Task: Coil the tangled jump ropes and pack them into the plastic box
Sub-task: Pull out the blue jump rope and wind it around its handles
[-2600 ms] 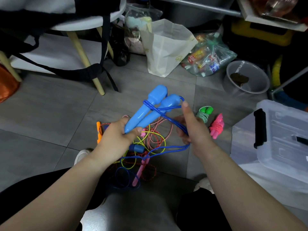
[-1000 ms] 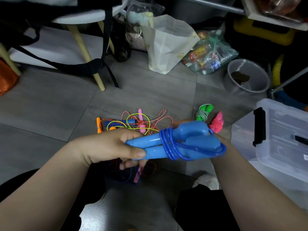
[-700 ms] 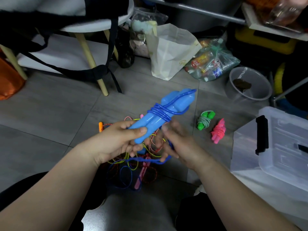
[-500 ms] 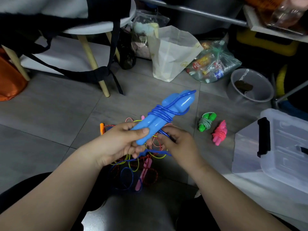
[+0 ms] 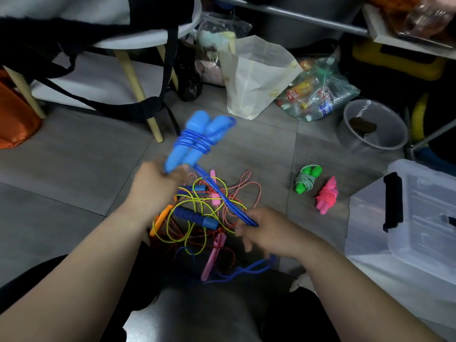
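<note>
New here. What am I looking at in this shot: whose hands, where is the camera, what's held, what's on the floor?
There is no robot, just a person's two bare hands. One wide-angle camera worn on the person's head looks down at them. The left hand grips a pair of blue handles with cord wound round them. The right hand pinches the loose end of that cord, which runs straight between the hands. On the floor lie a tangle of other ropes, a coiled green rope, a coiled pink rope and, at the right, a clear box.
</note>
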`<state>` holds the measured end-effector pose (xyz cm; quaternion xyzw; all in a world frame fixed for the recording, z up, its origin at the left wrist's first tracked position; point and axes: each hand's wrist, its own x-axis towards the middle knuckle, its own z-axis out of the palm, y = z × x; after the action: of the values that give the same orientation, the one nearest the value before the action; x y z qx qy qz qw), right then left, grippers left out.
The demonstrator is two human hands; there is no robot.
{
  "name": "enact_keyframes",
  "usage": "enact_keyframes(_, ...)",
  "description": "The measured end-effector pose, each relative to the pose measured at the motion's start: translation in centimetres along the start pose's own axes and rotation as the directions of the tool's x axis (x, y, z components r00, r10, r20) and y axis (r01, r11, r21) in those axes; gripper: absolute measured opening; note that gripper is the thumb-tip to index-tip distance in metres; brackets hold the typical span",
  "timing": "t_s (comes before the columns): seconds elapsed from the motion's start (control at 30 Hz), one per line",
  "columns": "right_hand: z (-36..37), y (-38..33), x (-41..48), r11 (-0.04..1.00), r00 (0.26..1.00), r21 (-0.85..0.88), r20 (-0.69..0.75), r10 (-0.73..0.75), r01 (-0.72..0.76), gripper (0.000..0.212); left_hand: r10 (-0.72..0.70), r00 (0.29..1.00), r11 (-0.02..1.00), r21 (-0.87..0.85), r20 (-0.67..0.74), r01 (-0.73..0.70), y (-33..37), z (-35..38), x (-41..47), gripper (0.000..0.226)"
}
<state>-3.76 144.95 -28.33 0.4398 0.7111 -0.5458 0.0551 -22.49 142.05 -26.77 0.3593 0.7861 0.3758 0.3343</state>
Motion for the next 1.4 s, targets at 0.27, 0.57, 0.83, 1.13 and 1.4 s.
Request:
enact_keyframes(0.27,-1.5,-0.1,-1.3,0.971,0.973,-0.171,-0.132,-0.188,0.165,0.026,-0.03,0.993,0.728,0.683,0.117,-0.059,-2.2,0.6,0.1,0.031)
enact_keyframes(0.57,-2.6,-0.2,-1.3,0.949,0.905,-0.224,-0.314,-0.287,0.223,0.017,-0.232,0.817,0.514,0.78,0.528,-0.358,-2.6,1.5,-1.1,0.03)
enact_keyframes(0.83,-3.4,0.2,-0.6,0.952,0.855,-0.118,-0.42,-0.305,0.282,0.01,-0.207,0.383,0.884,0.34,0.9,-0.322,-1.4,0.6,-2.5,0.019)
enact_keyframes(1.13,-2.1,0.0,1.2,0.97,0.516,0.158,-0.855,0.042,0.184,0.023,0.31,0.398,0.911,-0.389,0.864,0.136,-0.1,-1.0,-2.1,0.035)
enact_keyframes(1.4,-1.3,-1.2,0.2,0.976,0.943,0.078,-0.285,-0.172,0.202,0.035,0.001,0.851,0.859,-0.436,0.526,0.268,0.6,0.1,-1.7,0.013)
